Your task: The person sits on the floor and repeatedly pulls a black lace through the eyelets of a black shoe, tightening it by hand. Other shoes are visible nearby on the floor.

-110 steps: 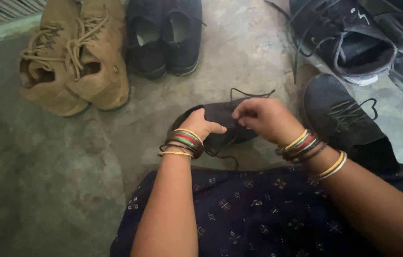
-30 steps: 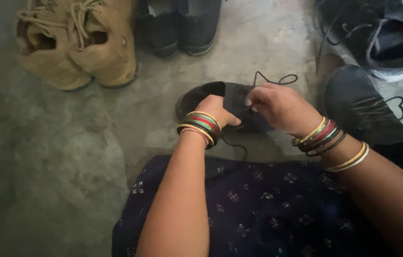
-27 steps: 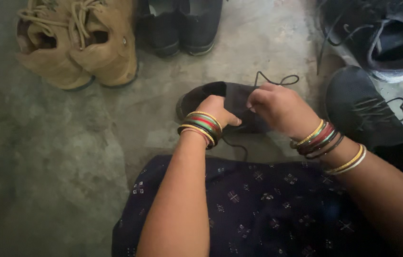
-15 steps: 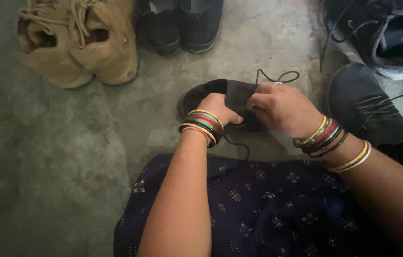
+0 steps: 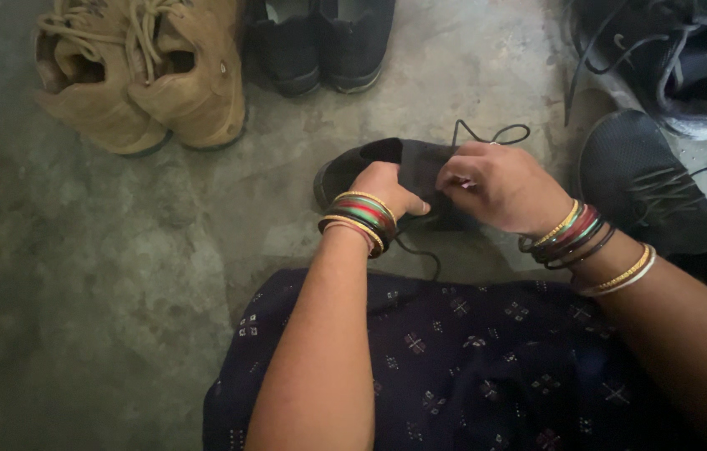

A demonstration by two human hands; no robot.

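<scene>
Rough grey concrete floor (image 5: 119, 276) seen from above, with a person's dark patterned lap at the bottom. Left hand (image 5: 387, 188) grips the black shoe (image 5: 370, 163) lying on the floor just ahead of the knees; right hand (image 5: 500, 184) pinches its black lace (image 5: 491, 134). Another black shoe (image 5: 646, 184) sits just right. Farther off lie tan boots (image 5: 144, 75) and dark slip-ons (image 5: 320, 42).

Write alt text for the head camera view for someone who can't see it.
Two bangled hands, the left hand and right hand, hold a black shoe and its lace over a concrete floor. A pair of tan boots, a pair of dark shoes and more black sneakers lie around it.
</scene>
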